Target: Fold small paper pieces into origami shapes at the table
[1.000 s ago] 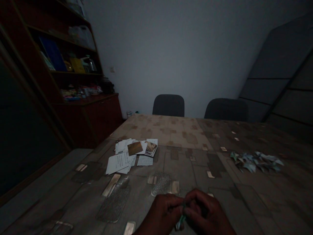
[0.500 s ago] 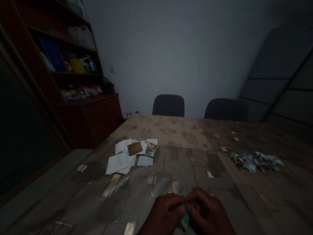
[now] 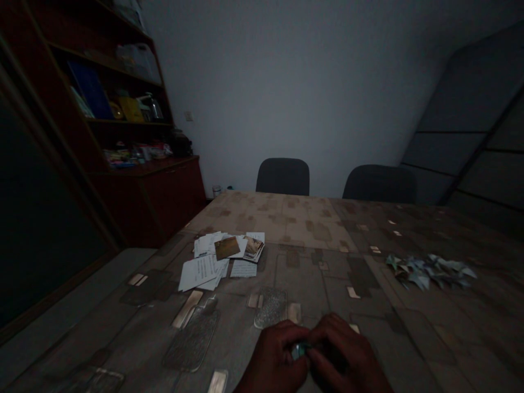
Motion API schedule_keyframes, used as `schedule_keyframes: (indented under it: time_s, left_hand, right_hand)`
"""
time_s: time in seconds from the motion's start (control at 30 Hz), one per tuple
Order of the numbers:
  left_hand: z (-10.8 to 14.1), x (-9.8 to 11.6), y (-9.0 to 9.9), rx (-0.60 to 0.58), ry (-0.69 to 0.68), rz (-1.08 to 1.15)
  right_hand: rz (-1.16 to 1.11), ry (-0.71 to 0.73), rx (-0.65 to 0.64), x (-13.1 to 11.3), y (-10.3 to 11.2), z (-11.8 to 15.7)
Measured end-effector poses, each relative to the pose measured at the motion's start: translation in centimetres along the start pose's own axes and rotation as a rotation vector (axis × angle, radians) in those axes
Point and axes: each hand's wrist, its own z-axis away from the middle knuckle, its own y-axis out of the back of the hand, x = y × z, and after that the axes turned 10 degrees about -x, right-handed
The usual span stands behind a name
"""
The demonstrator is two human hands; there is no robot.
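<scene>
green piece (image 3: 298,351) pinched by left hand (image 3: 275,350) and right hand (image 3: 344,345), bottom centre of frame; shaping or folding apparently in hand; steady hold, fine pressure likely called for next

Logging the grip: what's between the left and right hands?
A small greenish piece, held at the fingertips where the left hand and right hand meet, in the head view. Its full shape is hidden.

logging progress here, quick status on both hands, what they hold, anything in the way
Left hand and right hand together, pinching small greenish piece. Piece partly covered, shape unclear. Printed cards and folded-paper pile both apart from hands, not in the way.
</scene>
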Motion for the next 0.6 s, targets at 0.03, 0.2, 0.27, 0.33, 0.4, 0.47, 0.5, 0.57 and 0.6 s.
schedule_keyframes:
  time_s: [0.03,0.2,0.27,0.33,0.4,0.47,0.5,0.57,0.6]
  left_hand:
    - [0.0,0.0,0.0,0.009,0.005,-0.015]
    - [0.0,-0.1,0.0,0.052,0.001,-0.044]
    - [0.0,-0.1,-0.1,0.056,-0.002,-0.045]
    - [0.0,0.0,-0.1,0.054,-0.005,-0.036]
    - [0.1,0.3,-0.2,0.057,0.011,0.003]
    - [0.2,0.7,-0.2,0.071,0.046,0.063]
    - [0.2,0.8,-0.2,0.083,0.059,0.089]
    - [0.3,1.0,-0.2,0.101,0.057,0.129]
    - [0.3,1.0,-0.2,0.108,0.045,0.138]
  right_hand:
    - [0.017,0.039,0.013,0.1,0.0,0.0]
    - [0.059,0.138,0.077,-0.2,0.2,-0.3]
    - [0.064,0.164,0.095,-0.5,0.4,-0.6]
    - [0.095,0.195,0.121,-0.8,0.7,-0.7]
    - [0.139,0.229,0.138,-0.9,0.8,-0.8]
    - [0.165,0.243,0.134,-1.0,0.9,-0.8]
    - [0.165,0.248,0.127,-0.9,0.9,-0.8]
    - [0.151,0.25,0.11,-0.8,0.8,-0.8]
    - [0.149,0.251,0.105,-0.8,0.8,-0.8]
